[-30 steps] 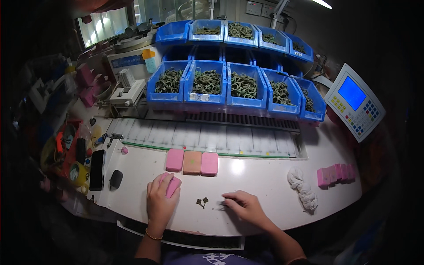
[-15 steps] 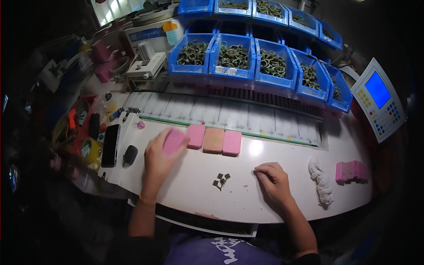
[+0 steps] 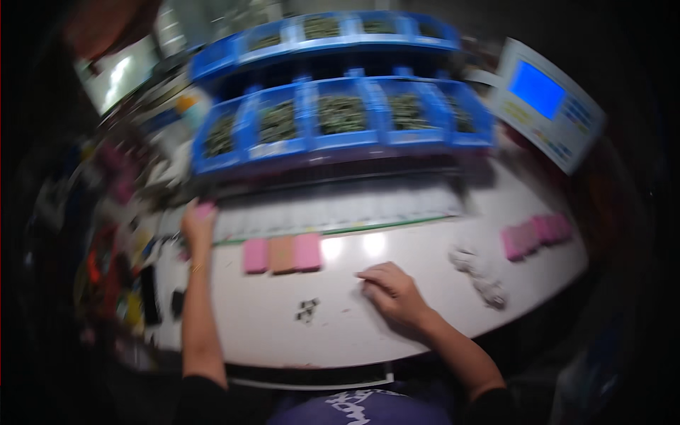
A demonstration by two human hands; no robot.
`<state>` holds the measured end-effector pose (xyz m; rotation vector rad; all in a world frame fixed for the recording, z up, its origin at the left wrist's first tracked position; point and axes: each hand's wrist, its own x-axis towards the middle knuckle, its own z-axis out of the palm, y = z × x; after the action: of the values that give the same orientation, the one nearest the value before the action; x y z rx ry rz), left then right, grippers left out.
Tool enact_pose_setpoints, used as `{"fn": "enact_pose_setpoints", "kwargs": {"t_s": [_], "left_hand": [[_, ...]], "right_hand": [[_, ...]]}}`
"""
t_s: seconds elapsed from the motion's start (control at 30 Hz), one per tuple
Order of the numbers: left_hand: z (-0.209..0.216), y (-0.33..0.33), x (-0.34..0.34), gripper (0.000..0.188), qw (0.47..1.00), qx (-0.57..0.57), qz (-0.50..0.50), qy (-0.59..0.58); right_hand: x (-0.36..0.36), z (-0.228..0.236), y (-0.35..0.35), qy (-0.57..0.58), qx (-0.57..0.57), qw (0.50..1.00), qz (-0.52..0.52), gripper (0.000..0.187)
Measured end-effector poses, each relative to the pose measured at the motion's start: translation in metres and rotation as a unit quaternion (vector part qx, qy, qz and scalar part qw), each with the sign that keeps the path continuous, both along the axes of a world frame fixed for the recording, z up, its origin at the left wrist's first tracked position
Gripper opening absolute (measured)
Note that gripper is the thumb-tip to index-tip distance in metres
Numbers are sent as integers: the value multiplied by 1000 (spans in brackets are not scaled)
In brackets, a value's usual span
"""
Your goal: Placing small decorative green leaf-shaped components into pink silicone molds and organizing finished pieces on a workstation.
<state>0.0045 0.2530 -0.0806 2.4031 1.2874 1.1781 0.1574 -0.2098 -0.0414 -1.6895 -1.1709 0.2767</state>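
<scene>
Fingers of the left hand (image 3: 197,228) are closed around a pink block (image 3: 204,210), which shows beyond the fingertips, though blur hides the exact grip. Half a second ago this block is just beside the row of three blocks (image 3: 282,255); now it is well away from them, at the left end of the long pale strip (image 3: 319,211). Whether it touches the strip, I cannot tell.

The right hand (image 3: 393,289) differs little from before: its fingers are loosely bent, thumb near forefinger, and I cannot tell whether anything is pinched between them. It is at the tabletop (image 3: 397,347), to the right of the small dark pieces (image 3: 307,312), which lie clustered as they do half a second ago.

The left arm is now stretched farther forward, rising almost straight from the lower edge, with a bracelet (image 3: 196,268) at the wrist. The right forearm slants up and leftward from the lower right, its hand turned inward.

The row stays pink, tan, pink. Farther right lie the white cloth (image 3: 479,278) and a group of pink blocks (image 3: 536,237), both unmoved on the tabletop. The whole view has swung and is more smeared, and the upper tier of blue bins (image 3: 283,149) shows more fully again.
</scene>
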Motion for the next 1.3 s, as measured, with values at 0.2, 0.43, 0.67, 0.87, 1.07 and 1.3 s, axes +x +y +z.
{"fn": "enact_pose_setpoints", "kwargs": {"t_s": [0.2,0.43,0.67,0.87,1.07,1.3], "left_hand": [[24,-59,-10,42,981,-100,-124,-114],[31,-137,-11,42,957,-169,-184,-149],[37,-171,-24,41,949,-211,-157,-175],[38,-189,-29,41,960,-199,-137,-145],[26,-189,-54,43,970,-167,-103,-144],[29,-197,-85,48,992,-101,-28,-71]], "right_hand": [[131,30,-100,-209,169,884,-382,63],[325,112,-230,-139,209,785,-566,81],[347,114,-231,-132,177,796,-564,87],[319,124,-214,-181,103,747,-631,72],[165,52,-143,-231,144,879,-392,18],[46,6,-45,-191,72,969,-138,31]]}}
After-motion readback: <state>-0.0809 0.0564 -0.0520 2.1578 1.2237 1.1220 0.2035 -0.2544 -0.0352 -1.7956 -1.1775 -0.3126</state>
